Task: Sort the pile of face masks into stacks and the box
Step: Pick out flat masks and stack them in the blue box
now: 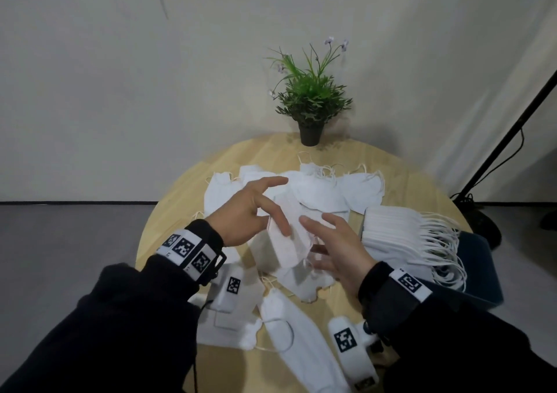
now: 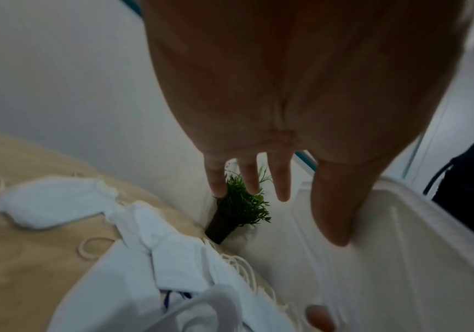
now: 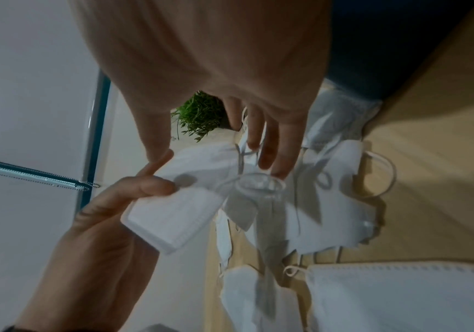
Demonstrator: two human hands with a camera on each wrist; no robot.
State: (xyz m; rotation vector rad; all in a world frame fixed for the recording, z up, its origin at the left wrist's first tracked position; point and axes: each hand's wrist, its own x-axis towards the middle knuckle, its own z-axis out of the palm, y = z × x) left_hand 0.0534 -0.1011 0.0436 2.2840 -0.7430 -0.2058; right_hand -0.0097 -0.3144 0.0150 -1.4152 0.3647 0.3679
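My left hand [image 1: 262, 211] pinches a folded white mask [image 1: 286, 245] above the middle of the table, thumb on top. The right wrist view shows the held mask [image 3: 173, 215] between thumb and a curled finger. My right hand [image 1: 331, 242] hovers just right of it, fingers spread and fairly straight. Its fingertips [image 3: 261, 155] touch a thin ear loop [image 3: 258, 184]. A loose pile of white masks [image 1: 316, 187] lies behind the hands. A neat stack of masks [image 1: 391, 227] sits at the right, loops hanging over a dark blue box [image 1: 479, 260].
The round wooden table [image 1: 180, 205] carries a potted plant [image 1: 310, 100] at its far edge by the wall. More masks [image 1: 289, 332] lie near the front edge. A black stand [image 1: 512, 127] with a cable rises at the right.
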